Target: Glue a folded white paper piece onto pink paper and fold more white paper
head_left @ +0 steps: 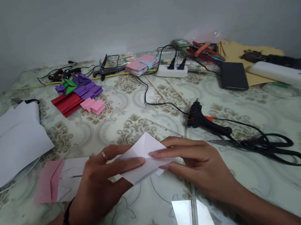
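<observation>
A small white sheet of paper (146, 144) with fold creases is held just above the table, one corner pointing away from me. My left hand (98, 180) grips its left side, index finger lying across the top and thumb under the near edge. On the right side, my right hand (194, 155) pinches the same paper between fingers and thumb. Left of my left hand lies a pink and white folded paper (53, 180), partly covered by that hand. Close to my right hand rest a black glue gun (207, 120) and black-handled scissors (264, 146).
Folded papers in red (68, 103), purple (88, 87) and pink (93, 105) lie at the back left. A large white sheet (7, 143) covers the left side. A power strip (172, 70), a black phone-like slab (233, 76) and cables stand toward the back. A metal ruler-like strip (195, 213) lies in front.
</observation>
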`<state>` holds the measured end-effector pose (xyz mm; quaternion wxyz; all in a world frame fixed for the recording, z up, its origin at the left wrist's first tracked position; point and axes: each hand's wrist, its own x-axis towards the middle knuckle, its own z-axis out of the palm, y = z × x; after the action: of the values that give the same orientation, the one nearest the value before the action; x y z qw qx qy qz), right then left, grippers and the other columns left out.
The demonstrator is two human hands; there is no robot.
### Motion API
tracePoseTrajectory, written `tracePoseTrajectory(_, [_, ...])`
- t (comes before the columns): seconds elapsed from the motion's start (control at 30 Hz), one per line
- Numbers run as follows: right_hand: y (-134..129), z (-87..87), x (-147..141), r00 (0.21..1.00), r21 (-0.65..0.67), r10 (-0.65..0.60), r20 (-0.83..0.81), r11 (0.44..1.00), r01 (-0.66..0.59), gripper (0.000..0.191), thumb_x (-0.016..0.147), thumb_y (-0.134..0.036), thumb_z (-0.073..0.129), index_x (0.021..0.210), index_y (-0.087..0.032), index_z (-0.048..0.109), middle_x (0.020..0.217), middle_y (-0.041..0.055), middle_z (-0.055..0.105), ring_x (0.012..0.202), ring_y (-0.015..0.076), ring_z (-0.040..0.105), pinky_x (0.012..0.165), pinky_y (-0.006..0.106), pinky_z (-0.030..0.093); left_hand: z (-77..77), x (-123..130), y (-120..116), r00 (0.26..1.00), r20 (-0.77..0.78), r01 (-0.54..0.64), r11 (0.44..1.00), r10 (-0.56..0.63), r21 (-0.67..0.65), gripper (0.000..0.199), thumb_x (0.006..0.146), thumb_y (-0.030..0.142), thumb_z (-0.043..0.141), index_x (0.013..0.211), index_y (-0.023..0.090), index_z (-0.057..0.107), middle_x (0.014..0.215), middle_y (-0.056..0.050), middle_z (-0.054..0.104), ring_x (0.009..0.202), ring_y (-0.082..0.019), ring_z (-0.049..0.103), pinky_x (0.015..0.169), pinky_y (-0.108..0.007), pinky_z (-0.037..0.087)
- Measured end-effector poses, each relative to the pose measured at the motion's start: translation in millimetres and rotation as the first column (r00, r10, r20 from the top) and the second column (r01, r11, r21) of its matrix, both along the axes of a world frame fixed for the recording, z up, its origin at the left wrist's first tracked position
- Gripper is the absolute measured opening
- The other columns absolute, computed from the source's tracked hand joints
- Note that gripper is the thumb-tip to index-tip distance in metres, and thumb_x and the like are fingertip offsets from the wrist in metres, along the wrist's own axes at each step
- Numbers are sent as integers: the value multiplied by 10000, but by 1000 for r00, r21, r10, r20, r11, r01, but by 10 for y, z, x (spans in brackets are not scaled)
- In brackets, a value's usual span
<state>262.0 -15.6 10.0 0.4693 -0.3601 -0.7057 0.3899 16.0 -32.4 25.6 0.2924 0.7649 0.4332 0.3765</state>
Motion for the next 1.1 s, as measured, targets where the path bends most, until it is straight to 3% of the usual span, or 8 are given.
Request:
tracePoseTrajectory(0.1, [14, 34, 21, 1000, -40, 11, -14, 999, -12, 271, 833, -167, 815, 1029, -353, 848, 961, 22, 824, 813, 176, 766, 741, 281, 627, 18, -20, 15, 997, 70, -3, 994, 11, -109, 276, 868, 204, 760, 1090, 353, 829, 1206, -23, 767, 991, -225, 752, 894, -340, 600])
tracePoseTrajectory(0.3, [1, 7, 3, 1000, -7, -25, 12, 1000, 25, 245, 848, -157, 791, 987, -349, 853, 927, 16, 828, 807, 180, 773, 735, 295, 629, 2, -27, 75, 995, 80, 76, 948, -54, -308, 232, 796, 252, 839, 1022, 296, 804, 1554, -42, 552, 1388, -311, 558, 1149, -456, 465])
tracePoseTrajectory(0.43, [-14, -1, -20, 1000, -11, 4, 7, 1000, -4, 200, 848, -165, 795, 957, -322, 856, 914, 21, 830, 797, 182, 777, 724, 292, 629, 15, -10, 72, 994, 92, 87, 903, -53, -420, 130, 842, 330, 797, 925, 232, 779, 1380, -75, 682, 1192, -286, 677, 1033, -422, 529])
tracePoseTrajectory(0.57, [-19, 24, -27, 1000, -33, 12, -18, 999, -12, 152, 838, -174, 813, 926, -292, 850, 891, 23, 828, 794, 181, 776, 737, 289, 629, 34, 20, 55, 991, 119, -20, 932, 68, -362, 166, 875, 334, 762, 763, 213, 767, 1141, -55, 753, 1024, -232, 698, 877, -328, 550])
tracePoseTrajectory(0.7, [-23, 40, -24, 999, -66, -18, -46, 998, 15, 118, 844, -173, 805, 892, -275, 840, 858, 30, 825, 773, 188, 772, 739, 307, 634, 47, 36, 58, 986, 105, -96, 952, 132, -291, 193, 860, 302, 772, 701, 198, 742, 1049, -52, 732, 894, -191, 675, 769, -295, 523])
tracePoseTrajectory(0.8, [-32, 36, -25, 998, -73, -44, -39, 997, 41, 112, 855, -171, 790, 876, -274, 831, 860, 29, 825, 767, 186, 772, 738, 310, 633, 56, 39, 71, 991, 120, -27, 954, 66, -299, 158, 847, 280, 775, 718, 198, 734, 1060, -47, 720, 923, -194, 665, 788, -298, 513])
tracePoseTrajectory(0.9, [-48, 20, -32, 999, -49, -17, -29, 999, 16, 99, 863, -173, 783, 876, -263, 819, 861, 28, 824, 763, 182, 771, 728, 305, 625, 65, 47, 79, 994, 108, 48, 939, -12, -340, 86, 830, 276, 789, 786, 212, 752, 931, -22, 703, 835, -173, 640, 746, -287, 489])
tracePoseTrajectory(1.1, [-72, -1, -21, 998, -48, 10, -64, 999, -13, 84, 856, -185, 803, 907, -251, 794, 872, 32, 817, 788, 182, 768, 724, 300, 611, 80, 49, 53, 997, 63, -8, 894, 40, -449, 310, 905, 412, 711, 727, 164, 662, 713, 14, 581, 643, -120, 494, 591, -251, 383])
